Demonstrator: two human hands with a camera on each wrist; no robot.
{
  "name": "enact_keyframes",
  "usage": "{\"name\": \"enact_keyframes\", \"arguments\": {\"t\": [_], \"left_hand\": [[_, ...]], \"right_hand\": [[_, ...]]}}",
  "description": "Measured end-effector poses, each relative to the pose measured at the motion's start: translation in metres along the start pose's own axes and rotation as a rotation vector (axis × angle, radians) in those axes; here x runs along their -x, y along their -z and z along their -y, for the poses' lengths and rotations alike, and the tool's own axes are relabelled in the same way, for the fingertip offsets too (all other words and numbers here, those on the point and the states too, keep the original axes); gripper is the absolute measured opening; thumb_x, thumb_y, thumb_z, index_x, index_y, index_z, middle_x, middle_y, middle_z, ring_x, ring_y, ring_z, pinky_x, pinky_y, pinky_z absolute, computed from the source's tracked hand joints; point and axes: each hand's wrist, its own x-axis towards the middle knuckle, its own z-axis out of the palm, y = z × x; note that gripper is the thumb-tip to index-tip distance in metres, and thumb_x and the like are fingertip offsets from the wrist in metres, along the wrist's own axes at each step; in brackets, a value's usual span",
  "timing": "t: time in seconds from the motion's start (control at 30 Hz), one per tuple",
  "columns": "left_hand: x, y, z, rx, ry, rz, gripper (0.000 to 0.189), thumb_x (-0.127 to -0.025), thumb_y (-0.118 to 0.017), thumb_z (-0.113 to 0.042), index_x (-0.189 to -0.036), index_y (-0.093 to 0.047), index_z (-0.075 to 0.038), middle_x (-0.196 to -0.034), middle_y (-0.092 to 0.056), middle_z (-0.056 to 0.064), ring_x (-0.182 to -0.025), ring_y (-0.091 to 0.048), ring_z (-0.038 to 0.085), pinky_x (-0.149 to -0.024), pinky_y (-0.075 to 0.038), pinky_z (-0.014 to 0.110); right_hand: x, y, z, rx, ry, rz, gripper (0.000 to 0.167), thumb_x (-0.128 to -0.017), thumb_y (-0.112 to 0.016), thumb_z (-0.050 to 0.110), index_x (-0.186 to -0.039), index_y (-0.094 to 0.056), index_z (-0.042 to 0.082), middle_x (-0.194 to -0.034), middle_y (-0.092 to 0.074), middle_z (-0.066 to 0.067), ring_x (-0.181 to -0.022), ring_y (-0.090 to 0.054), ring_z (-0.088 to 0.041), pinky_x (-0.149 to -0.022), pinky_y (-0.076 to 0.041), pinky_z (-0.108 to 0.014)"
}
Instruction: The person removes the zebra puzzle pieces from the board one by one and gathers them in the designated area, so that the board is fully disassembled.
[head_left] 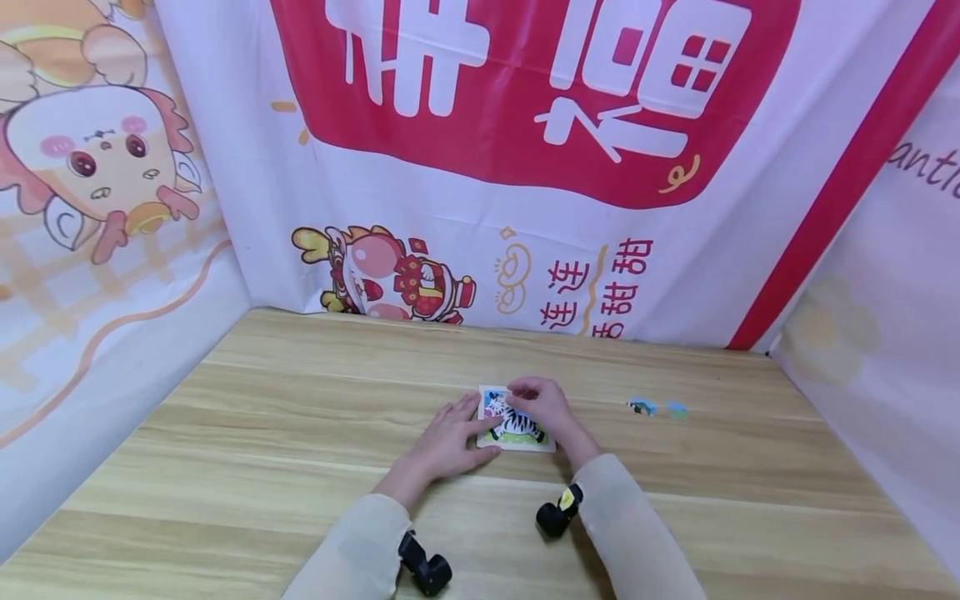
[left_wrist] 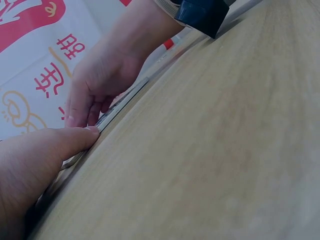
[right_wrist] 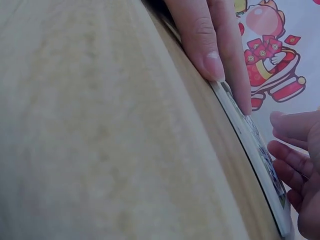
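One broad wood-grained tabletop carries it all: left hand with fingers spread against the zebra picture board, right hand with fingers bent over its upper part, whether pinching anything I can't tell. Best done, I'd judge, with the left pressing lightly and flat so the thin board can't slide, the right fingertips working low. It's stiff-looking, pale-rimmed, roughly square; well off to the right lie two small flat bits, a blue-and-dark piece and a bluish-green piece.
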Motion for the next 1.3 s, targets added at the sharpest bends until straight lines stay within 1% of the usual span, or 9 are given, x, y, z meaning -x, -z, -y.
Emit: {"name": "enact_keyframes", "arguments": {"t": [0.17,0.33,0.53,0.6,0.73,0.9,1.07,1.3], "left_hand": [[0.0,0.0,0.001,-0.008,-0.002,-0.005,0.052,-0.082,-0.045,-0.052,-0.127,-0.045,-0.025,-0.139,-0.02,0.015,-0.127,-0.013,0.027,-0.1,-0.011,0.045],[-0.001,-0.001,0.001,-0.005,-0.003,-0.005,0.052,-0.082,-0.045,-0.052,-0.126,-0.045,-0.025,-0.139,-0.02,0.015,-0.127,-0.013,0.027,-0.1,-0.011,0.045],[-0.001,-0.001,0.001,-0.001,0.001,-0.003,0.051,-0.082,-0.045,-0.052,-0.126,-0.045,-0.025,-0.139,-0.02,0.015,-0.127,-0.013,0.027,-0.1,-0.01,0.045],[-0.002,-0.001,0.001,0.002,0.0,-0.001,0.051,-0.083,-0.044,-0.052,-0.126,-0.045,-0.025,-0.139,-0.021,0.015,-0.127,-0.013,0.027,-0.1,-0.011,0.045],[-0.002,-0.001,0.001,0.005,0.001,0.005,0.051,-0.083,-0.044,-0.052,-0.126,-0.045,-0.025,-0.139,-0.021,0.015,-0.127,-0.012,0.027,-0.1,-0.011,0.045],[-0.001,-0.001,0.001,0.003,0.006,0.006,0.051,-0.083,-0.044,-0.052,-0.126,-0.045,-0.025,-0.139,-0.02,0.015,-0.127,-0.012,0.027,-0.1,-0.011,0.045],[-0.001,-0.001,0.0,-0.005,-0.002,-0.001,0.051,-0.083,-0.044,-0.052,-0.126,-0.046,-0.025,-0.139,-0.021,0.015,-0.127,-0.013,0.027,-0.1,-0.011,0.046],[-0.001,-0.001,0.0,-0.003,0.006,0.0,0.051,-0.082,-0.044,-0.052,-0.126,-0.046,-0.025,-0.139,-0.021,0.014,-0.127,-0.012,0.027,-0.1,-0.01,0.045]], "right_hand": [[0.001,-0.002,-0.003,0.051,0.011,-0.001,0.019,-0.072,-0.069,0.013,-0.091,-0.066,0.011,-0.085,-0.059,0.001,-0.08,-0.053,-0.015,-0.076,-0.042,-0.032],[0.002,-0.005,-0.004,0.138,0.035,-0.024,0.014,-0.072,-0.07,0.018,-0.086,-0.068,0.016,-0.084,-0.056,0.003,-0.079,-0.051,-0.014,-0.074,-0.04,-0.032],[0.003,-0.005,-0.002,0.199,0.035,-0.036,0.012,-0.071,-0.07,0.018,-0.083,-0.069,0.019,-0.087,-0.056,0.005,-0.082,-0.05,-0.015,-0.077,-0.037,-0.035],[0.003,-0.006,-0.001,0.219,0.027,-0.028,0.012,-0.071,-0.07,0.02,-0.083,-0.069,0.021,-0.088,-0.055,0.006,-0.083,-0.05,-0.015,-0.078,-0.035,-0.036],[0.002,-0.006,0.001,0.269,0.039,-0.005,0.012,-0.072,-0.069,0.022,-0.084,-0.068,0.023,-0.088,-0.056,0.007,-0.082,-0.049,-0.014,-0.082,-0.029,-0.04],[0.001,-0.007,0.005,0.281,0.024,0.002,0.008,-0.072,-0.068,0.021,-0.08,-0.067,0.022,-0.084,-0.056,0.007,-0.08,-0.051,-0.014,-0.085,-0.023,-0.042],[-0.002,-0.01,0.005,0.29,0.001,0.004,0.004,-0.074,-0.067,0.02,-0.077,-0.065,0.021,-0.081,-0.056,0.007,-0.08,-0.052,-0.014,-0.085,-0.022,-0.041],[-0.003,-0.012,0.005,0.253,-0.034,-0.005,0.004,-0.076,-0.066,0.019,-0.077,-0.063,0.02,-0.079,-0.057,0.007,-0.08,-0.051,-0.015,-0.087,-0.019,-0.04]]}}
